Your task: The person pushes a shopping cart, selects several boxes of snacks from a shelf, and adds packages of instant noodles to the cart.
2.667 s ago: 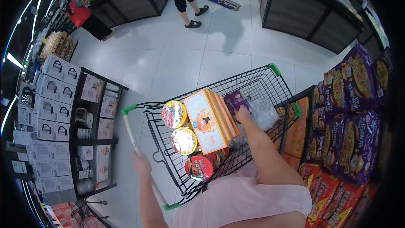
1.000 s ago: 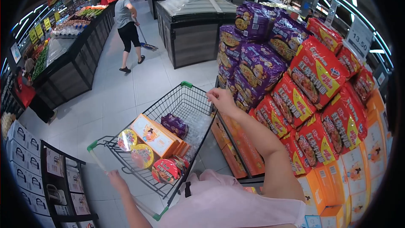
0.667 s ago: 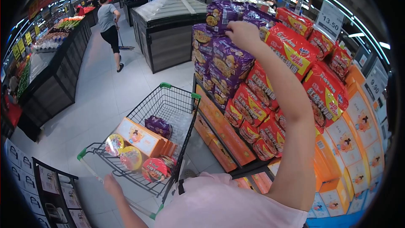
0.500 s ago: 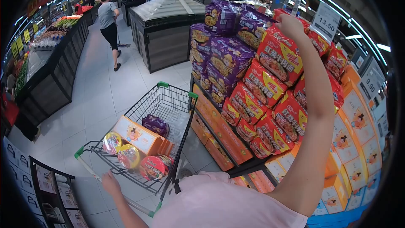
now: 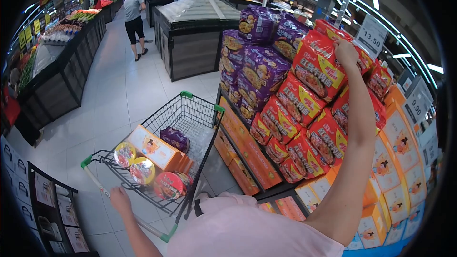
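My left hand [image 5: 120, 199] is wrapped around the handle [image 5: 147, 226] of a shopping cart [image 5: 172, 238]. Inside the cart are two yellow-lidded noodle tubs [image 5: 143, 170], a red one [image 5: 167, 185], an orange-and-white box [image 5: 151, 146] and a purple pack [image 5: 174, 138]. Out to the right, my right hand [image 5: 346, 53] grips the upper right edge of a red multipack of instant noodles [image 5: 316, 64]. That pack rests high on a stack of similar red packs [image 5: 299, 99]; the fingers partly hide its corner.
Purple noodle packs [image 5: 263, 71] are piled left of the red ones. Orange-and-white boxes [image 5: 386, 159] fill the right side. Ahead are a dark display stand [image 5: 193, 52] and a person [image 5: 134, 21] in the aisle. Produce bins [image 5: 62, 78] line the left.
My right hand has come down from the top of the red pack to its upper right edge. My left hand stays on the cart handle. The person in the aisle has stepped farther away.
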{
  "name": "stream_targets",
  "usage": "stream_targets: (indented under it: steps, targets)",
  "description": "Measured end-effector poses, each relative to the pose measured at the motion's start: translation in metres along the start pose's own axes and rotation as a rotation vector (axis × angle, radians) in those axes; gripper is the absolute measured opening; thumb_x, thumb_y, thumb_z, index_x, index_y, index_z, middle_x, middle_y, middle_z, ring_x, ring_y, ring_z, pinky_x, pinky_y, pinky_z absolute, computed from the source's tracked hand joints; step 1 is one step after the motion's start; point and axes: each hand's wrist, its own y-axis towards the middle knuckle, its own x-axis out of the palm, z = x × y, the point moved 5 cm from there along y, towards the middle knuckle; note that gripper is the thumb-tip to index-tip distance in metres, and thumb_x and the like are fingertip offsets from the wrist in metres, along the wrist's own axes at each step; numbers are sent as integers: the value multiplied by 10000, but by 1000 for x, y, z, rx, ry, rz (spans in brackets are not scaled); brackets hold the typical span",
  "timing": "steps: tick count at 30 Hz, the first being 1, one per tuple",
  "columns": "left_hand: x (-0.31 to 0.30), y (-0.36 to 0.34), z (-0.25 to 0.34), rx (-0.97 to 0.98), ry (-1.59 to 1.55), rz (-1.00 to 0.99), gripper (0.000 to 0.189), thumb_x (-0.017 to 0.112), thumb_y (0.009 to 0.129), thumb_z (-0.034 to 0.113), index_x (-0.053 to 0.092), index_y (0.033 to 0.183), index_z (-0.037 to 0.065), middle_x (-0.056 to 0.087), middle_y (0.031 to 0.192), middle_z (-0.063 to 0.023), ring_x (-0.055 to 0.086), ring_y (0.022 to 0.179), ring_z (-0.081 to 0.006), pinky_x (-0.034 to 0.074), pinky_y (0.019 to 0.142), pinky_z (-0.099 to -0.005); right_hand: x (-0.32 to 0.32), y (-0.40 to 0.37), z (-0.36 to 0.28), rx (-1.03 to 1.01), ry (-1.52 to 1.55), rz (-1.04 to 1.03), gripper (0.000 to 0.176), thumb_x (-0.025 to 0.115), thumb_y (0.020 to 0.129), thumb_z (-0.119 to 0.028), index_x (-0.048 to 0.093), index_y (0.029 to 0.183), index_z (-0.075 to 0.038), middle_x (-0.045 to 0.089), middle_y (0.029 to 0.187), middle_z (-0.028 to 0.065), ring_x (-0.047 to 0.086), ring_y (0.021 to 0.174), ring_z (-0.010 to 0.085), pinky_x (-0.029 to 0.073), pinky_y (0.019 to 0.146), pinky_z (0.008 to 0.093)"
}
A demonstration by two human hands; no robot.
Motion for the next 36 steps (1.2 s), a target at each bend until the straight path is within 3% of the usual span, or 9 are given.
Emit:
stream_targets:
  steps: [8,14,23,26,30,31,34,35,36]
  targets:
    - [2,1,-1,24,1,15,203,548,860,155,581,747,-11,566,809,-173,572,748,-381,463,672,-465,-52,12,-18,-34,117,158,313,528,902,-382,696,1037,-154,688,983,131,653,937,328,517,784,445]
    - [1,1,-3,13,0,14,202,551,864,171,591,762,1,577,820,-165,579,758,-368,467,681,-455,-66,21,-56,-207,362,-3,325,556,892,-369,701,1042,-121,701,915,137,677,863,277,505,773,387]
    - [-5,1,2,-43,43,-62,213,551,885,200,605,774,27,596,812,-140,595,760,-340,475,667,-443,-64,-32,-177,-484,745,-249,284,611,879,-253,690,970,4,694,787,138,655,707,194,490,687,323]
    - [-4,2,1,-41,57,-61,214,554,886,200,602,779,21,586,817,-142,594,757,-340,472,659,-443,-57,-50,-214,-569,727,-225,283,616,875,-253,690,974,2,691,782,139,651,694,194,487,678,327]
    - [-2,4,0,-38,18,-62,215,543,888,184,592,777,7,571,822,-147,590,757,-343,470,647,-443,-43,-75,-263,-603,611,-273,257,604,875,-290,703,979,-77,689,817,124,656,743,269,492,685,378]
    - [0,5,-2,-69,-6,-116,150,566,866,149,599,827,9,577,860,-153,585,812,-353,472,694,-440,-36,-79,-275,-621,563,-261,246,592,876,-314,713,963,-118,687,824,111,651,788,301,502,702,404]
    - [-8,3,-2,38,-122,157,128,602,831,115,601,908,12,577,912,-169,567,879,-373,462,763,-443,-16,-103,-315,-648,519,-152,241,590,871,-319,720,956,-134,687,836,118,655,826,308,512,717,414]
    - [-9,4,-4,43,-64,143,299,642,794,101,561,1065,2,562,1053,-194,545,987,-384,448,843,-449,0,-109,-329,-653,526,-134,231,589,864,-317,727,942,-150,688,856,123,659,835,312,522,724,423]
    - [-10,3,-6,10,13,188,360,649,789,107,533,1112,-3,546,1097,-206,541,1010,-385,449,856,-448,13,-116,-344,-645,525,-177,224,586,863,-311,728,926,-150,689,853,124,663,824,317,525,716,427]
